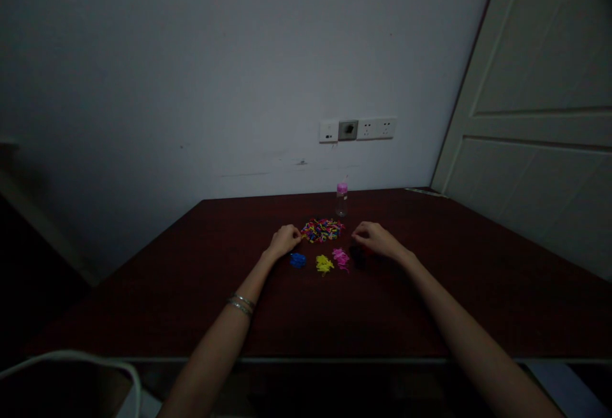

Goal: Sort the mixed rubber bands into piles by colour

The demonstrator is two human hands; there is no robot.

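Dim room, with a dark reddish-brown surface (191,290) pushed against a pale wall (191,74) that carries a row of sockets (357,129); a white panelled door (540,118) stands off to the right.

The left hand (284,239) rests knuckles-up, its fingers curled narrow and tips touching the near-left rim of the mixed pile of coloured bits (322,229); whether they pinch a piece cannot be told. A pair of bangles (241,304) sits on that forearm. The right hand (375,238) lies just right of the same pile, fingers bent loosely and pointing toward it, apart from it by a small gap; what they hold, if anything, is too dark to tell.

Just behind the left fingers lies a blue heap (297,259); between the two hands sit a yellow heap (324,264) and a pink heap (341,257), and a dark heap (358,256) lies under the right fingers. A small clear bottle with a pink cap (341,199) stands upright beyond the pile.

Bare surface spreads wide to either side of both hands, its front edge well back near the elbows.
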